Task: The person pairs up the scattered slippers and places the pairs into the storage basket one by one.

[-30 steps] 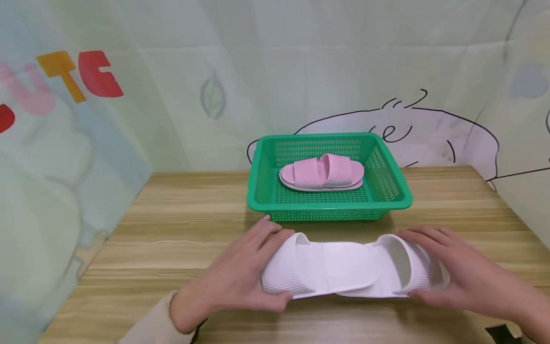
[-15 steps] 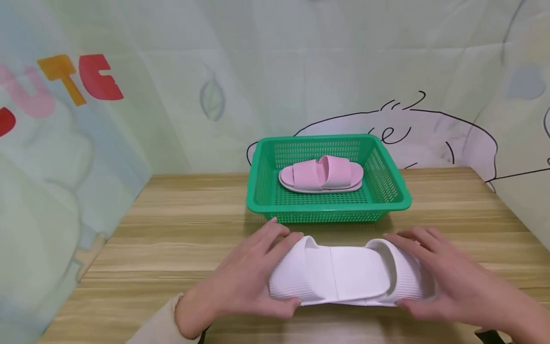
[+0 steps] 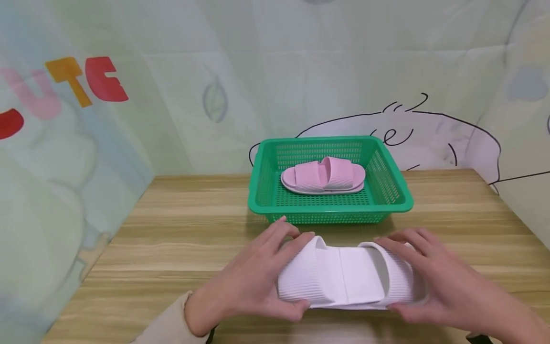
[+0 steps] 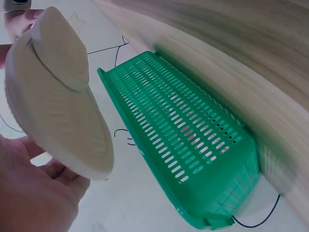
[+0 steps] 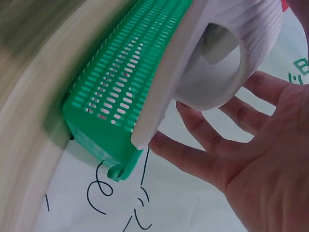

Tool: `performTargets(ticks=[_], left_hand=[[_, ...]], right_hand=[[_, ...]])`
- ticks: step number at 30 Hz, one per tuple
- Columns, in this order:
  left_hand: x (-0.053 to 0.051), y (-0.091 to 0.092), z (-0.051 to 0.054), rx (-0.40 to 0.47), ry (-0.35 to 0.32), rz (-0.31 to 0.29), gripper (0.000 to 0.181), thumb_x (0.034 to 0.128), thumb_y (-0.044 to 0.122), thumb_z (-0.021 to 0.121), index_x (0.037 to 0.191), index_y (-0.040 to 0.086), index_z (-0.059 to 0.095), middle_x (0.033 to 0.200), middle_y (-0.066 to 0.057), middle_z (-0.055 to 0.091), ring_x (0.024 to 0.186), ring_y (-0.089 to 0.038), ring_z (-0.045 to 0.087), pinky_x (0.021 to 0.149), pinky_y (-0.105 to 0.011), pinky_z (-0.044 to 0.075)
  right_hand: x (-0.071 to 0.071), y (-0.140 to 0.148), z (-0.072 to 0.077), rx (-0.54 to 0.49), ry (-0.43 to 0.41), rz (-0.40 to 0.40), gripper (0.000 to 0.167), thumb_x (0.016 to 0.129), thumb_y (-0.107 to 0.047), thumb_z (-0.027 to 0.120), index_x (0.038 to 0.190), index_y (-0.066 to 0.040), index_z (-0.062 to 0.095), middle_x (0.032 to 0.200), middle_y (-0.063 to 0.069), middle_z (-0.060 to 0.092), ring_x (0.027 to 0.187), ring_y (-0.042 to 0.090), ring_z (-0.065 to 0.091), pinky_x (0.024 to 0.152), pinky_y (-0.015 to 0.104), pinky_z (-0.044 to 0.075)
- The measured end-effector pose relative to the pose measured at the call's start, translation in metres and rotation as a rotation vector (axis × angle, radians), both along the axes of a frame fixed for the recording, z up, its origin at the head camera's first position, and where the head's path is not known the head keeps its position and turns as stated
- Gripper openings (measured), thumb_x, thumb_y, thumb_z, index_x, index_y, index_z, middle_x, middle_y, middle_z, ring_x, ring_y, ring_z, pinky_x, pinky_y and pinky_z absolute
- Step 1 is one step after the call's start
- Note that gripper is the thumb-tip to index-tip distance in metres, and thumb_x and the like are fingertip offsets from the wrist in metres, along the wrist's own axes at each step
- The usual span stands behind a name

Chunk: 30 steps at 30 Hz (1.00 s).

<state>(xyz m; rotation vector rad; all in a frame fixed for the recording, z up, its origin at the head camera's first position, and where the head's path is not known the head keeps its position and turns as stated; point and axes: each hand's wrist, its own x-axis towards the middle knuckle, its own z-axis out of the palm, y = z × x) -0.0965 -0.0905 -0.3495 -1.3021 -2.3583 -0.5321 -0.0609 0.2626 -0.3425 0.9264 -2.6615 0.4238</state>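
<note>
Two white slippers face opposite ways in front of the basket, one overlapping the other. In the head view my left hand (image 3: 258, 277) grips the left slipper (image 3: 301, 282) round its ribbed strap, thumb at the near edge. Round the strap of the right slipper (image 3: 397, 270) curl the fingers and thumb of my right hand (image 3: 442, 279). Their soles are raised off the table; the left wrist view shows the underside of a slipper (image 4: 58, 106). Part of the right slipper's footbed is hidden beneath the other.
A green perforated basket (image 3: 331, 207) stands on the wooden table (image 3: 193, 229) just beyond my hands. Inside it lies a pair of pink slippers (image 3: 307, 174), nested together. A printed curtain (image 3: 172, 95) hangs behind the table.
My hands have come closer together, sliding the white slippers further over each other. The right hand has moved left and the left hand slightly right. The basket stays put.
</note>
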Motion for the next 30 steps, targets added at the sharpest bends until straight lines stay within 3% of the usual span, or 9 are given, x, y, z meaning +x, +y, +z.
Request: performTargets(ticks=[6, 14, 19, 30], left_hand=[[-0.002, 0.001, -0.003, 0.023, 0.006, -0.014, 0.102, 0.0606, 0.053, 0.092, 0.147, 0.011, 0.056, 0.123, -0.002, 0.055, 0.118, -0.018, 0.053, 0.122, -0.04, 0.042], [-0.002, 0.003, -0.004, 0.024, 0.001, -0.017, 0.104, 0.0609, 0.055, 0.092, 0.148, 0.012, 0.055, 0.127, -0.003, 0.054, 0.124, -0.02, 0.053, 0.118, -0.035, 0.046], [-0.001, 0.005, -0.005, 0.019, 0.017, -0.014, 0.105, 0.061, 0.055, 0.092, 0.148, 0.011, 0.055, 0.128, -0.004, 0.054, 0.126, -0.024, 0.055, 0.128, -0.043, 0.034], [0.0, 0.01, -0.001, 0.039, 0.061, -0.034, 0.103, 0.0631, 0.058, 0.089, 0.147, 0.009, 0.056, 0.129, -0.005, 0.057, 0.124, -0.022, 0.056, 0.129, -0.041, 0.03]], right_hand=[[0.0, -0.005, 0.0, -0.003, 0.007, 0.008, 0.1, 0.063, -0.056, 0.099, 0.15, -0.032, 0.056, 0.135, -0.014, 0.052, 0.118, 0.006, 0.044, 0.076, 0.028, 0.059], [-0.001, -0.011, -0.001, -0.012, 0.016, 0.034, 0.099, 0.064, -0.057, 0.098, 0.15, -0.03, 0.057, 0.135, -0.015, 0.053, 0.119, 0.005, 0.045, 0.078, 0.029, 0.059], [-0.001, -0.016, 0.001, -0.01, 0.001, 0.043, 0.099, 0.065, -0.055, 0.098, 0.151, -0.031, 0.056, 0.135, -0.017, 0.052, 0.118, 0.004, 0.045, 0.079, 0.028, 0.058], [-0.004, -0.029, 0.003, -0.032, 0.017, 0.083, 0.103, 0.059, -0.05, 0.1, 0.149, -0.029, 0.056, 0.135, -0.016, 0.052, 0.119, 0.003, 0.043, 0.077, 0.026, 0.057]])
